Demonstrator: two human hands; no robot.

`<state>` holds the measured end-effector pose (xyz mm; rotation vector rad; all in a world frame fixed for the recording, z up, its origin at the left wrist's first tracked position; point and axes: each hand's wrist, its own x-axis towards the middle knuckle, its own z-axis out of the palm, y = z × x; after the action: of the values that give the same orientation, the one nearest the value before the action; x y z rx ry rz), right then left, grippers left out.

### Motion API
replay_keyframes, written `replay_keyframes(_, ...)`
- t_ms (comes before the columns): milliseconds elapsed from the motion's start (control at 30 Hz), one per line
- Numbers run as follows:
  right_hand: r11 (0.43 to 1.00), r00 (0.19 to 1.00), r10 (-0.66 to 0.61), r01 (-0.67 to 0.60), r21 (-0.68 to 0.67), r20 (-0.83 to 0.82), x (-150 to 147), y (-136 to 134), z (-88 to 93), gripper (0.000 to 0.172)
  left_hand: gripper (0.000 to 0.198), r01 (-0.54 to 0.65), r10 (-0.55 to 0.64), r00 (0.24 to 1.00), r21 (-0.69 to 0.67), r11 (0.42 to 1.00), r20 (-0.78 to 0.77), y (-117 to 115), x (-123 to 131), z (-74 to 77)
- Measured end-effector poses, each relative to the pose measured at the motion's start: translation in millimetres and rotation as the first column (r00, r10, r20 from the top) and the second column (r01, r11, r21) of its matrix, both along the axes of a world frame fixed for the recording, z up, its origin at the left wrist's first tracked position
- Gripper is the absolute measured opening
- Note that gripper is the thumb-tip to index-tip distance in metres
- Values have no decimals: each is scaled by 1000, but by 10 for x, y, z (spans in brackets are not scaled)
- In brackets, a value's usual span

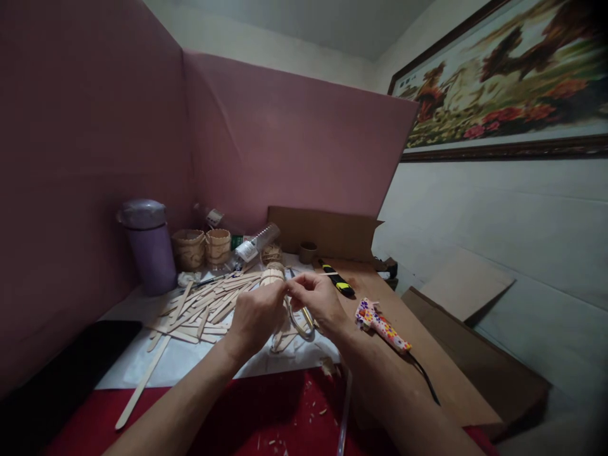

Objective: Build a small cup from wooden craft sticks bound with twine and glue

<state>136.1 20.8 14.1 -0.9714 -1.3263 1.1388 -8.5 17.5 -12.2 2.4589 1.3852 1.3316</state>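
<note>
My left hand [260,315] is closed, its fingertips meeting those of my right hand [316,301] over the white sheet. What the left fingers pinch is hidden. A thin pale stick [329,273] juts out to the right from my right hand, whose thumb and fingers are pressed together. Just beyond the left hand stands a small piece covered in pale wood [272,276]. Many flat wooden sticks [223,297] lie in a loose pile on the left. Scissors [304,326] lie under the right hand.
A yellow and black cutter [337,278] and a flower-patterned glue gun [382,326] lie on the brown board [427,367]. At the back left are a purple tumbler [151,253], two wooden cups [218,247], a plastic bottle [254,246] and a twine ball [272,254].
</note>
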Motion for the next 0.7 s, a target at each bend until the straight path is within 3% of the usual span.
replay_keyframes(67,999,998,22,-24,-45,-55,20,23,-8,34,19,2,-2,1000,4,1000,-11,3,-16,3)
replay_keyframes(167,995,990,-28,15,-96,-136,51,118,-67,32,21,-61,66,978,-30,998,198,82,-79,25)
replay_keyframes(233,990,983,-104,87,-111,-154,63,205,-136,30,22,-146,191,908,-145,979,372,185,-138,36)
replay_keyframes(300,984,977,-152,134,-118,-153,64,286,-219,25,21,-211,367,834,-378,902,412,299,-187,26)
replay_keyframes(533,970,970,-216,200,-140,-115,-14,404,-475,13,30,-148,425,831,-594,791,359,450,-131,-122)
replay_keyframes(700,972,971,-209,194,-132,-114,-95,388,-552,12,36,-4,403,784,-646,763,472,448,-65,-178)
